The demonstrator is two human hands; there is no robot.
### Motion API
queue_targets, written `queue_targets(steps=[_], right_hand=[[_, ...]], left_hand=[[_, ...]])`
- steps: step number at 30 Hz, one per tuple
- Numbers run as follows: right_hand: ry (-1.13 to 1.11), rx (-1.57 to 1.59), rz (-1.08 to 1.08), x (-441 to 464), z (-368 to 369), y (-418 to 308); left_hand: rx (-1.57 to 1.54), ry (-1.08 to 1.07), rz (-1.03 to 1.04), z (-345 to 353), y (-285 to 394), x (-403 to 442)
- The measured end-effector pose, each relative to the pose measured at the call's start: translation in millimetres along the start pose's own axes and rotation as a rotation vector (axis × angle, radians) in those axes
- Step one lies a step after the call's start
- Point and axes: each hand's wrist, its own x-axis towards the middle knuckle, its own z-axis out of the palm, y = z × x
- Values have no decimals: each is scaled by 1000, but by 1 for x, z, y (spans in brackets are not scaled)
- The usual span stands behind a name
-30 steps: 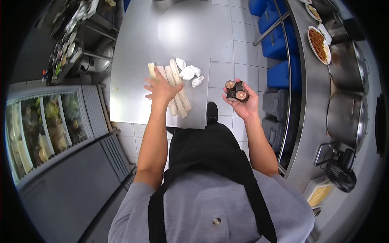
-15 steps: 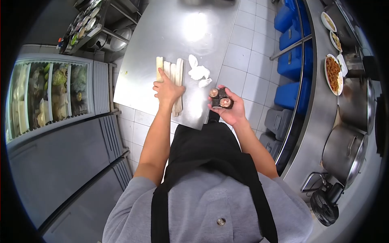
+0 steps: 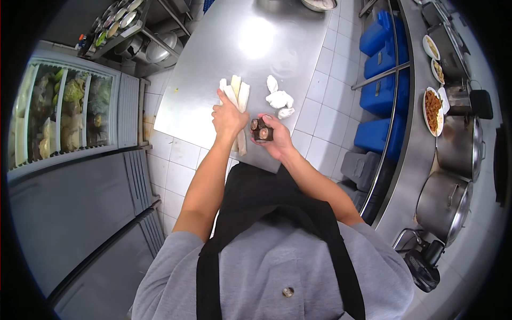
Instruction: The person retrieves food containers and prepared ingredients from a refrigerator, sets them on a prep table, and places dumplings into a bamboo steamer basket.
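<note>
Several long pale sticks (image 3: pixel 243 97) lie bunched near the front of the steel table (image 3: pixel 210 50). My left hand (image 3: pixel 229 120) is closed around them, with its fingers pointing away from me and partly hiding them. Just to the right, my right hand (image 3: pixel 278 141) grips a cluster of short dark pieces (image 3: pixel 261 131) with pinkish, round ends. It is close beside the sticks; whether the two touch, I cannot tell. Crumpled white material (image 3: pixel 279 99), in several lumps, rests on the table beyond my right hand.
A lit glass-topped cooler (image 3: pixel 64 112) stands on the left. Blue bins (image 3: pixel 376 98) sit beneath the right counter (image 3: pixel 408 144), which carries plates of food (image 3: pixel 433 112), large pots (image 3: pixel 445 208) and a black fan (image 3: pixel 421 266). A bowl (image 3: pixel 319 4) stands at the table's far end.
My right hand has moved left with the dark pieces, closer to the sticks. The sticks are bunched more tightly under my left hand. The whole view has shifted slightly.
</note>
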Motion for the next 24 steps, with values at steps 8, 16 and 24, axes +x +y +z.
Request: queue_targets(steps=[8, 16, 24], right_hand=[[-4, 122, 71, 36, 40, 4], [-129, 57, 120, 35, 70, -8], [-349, -218, 29, 11, 139, -8]], left_hand=[[-327, -30, 70, -2, -49, 23], [-1036, -188, 37, -21, -71, 41], [-1932, -768, 125, -14, -103, 47]])
